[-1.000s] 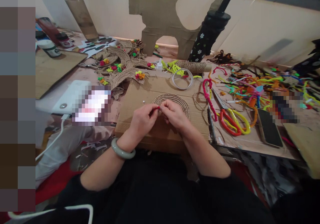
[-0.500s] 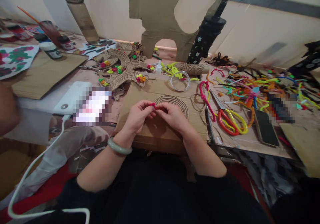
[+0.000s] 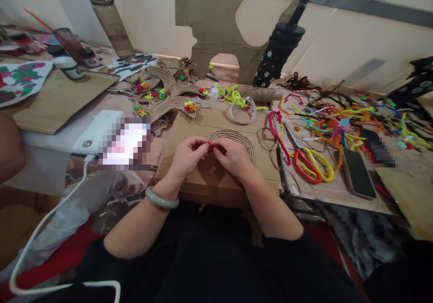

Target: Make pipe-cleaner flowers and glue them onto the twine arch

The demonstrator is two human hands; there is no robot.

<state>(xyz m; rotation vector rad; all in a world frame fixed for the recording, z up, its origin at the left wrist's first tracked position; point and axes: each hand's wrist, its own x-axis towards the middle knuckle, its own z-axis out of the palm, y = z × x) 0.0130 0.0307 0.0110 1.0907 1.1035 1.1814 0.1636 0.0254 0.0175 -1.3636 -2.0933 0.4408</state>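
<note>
My left hand (image 3: 186,157) and my right hand (image 3: 232,157) meet fingertip to fingertip over a brown cardboard box (image 3: 189,127). Both pinch a small red piece (image 3: 209,144), likely a bit of pipe cleaner, held between them. Right behind my hands, a half-round fan of coiled jute cord (image 3: 237,137) lies flat on the box. A pale green bangle (image 3: 161,198) circles my left wrist.
Red and yellow scissors (image 3: 309,163), a dark phone (image 3: 359,173) and a heap of bright pipe cleaners (image 3: 341,118) lie to the right. A clear tape ring (image 3: 242,110), jute pieces with coloured flowers (image 3: 162,96), a metal bottle (image 3: 110,19) and a cardboard cutout (image 3: 216,28) stand behind.
My hands stay together on the red piece, fingers shifting slightly. The view has swung a little left and up since a second ago.
</note>
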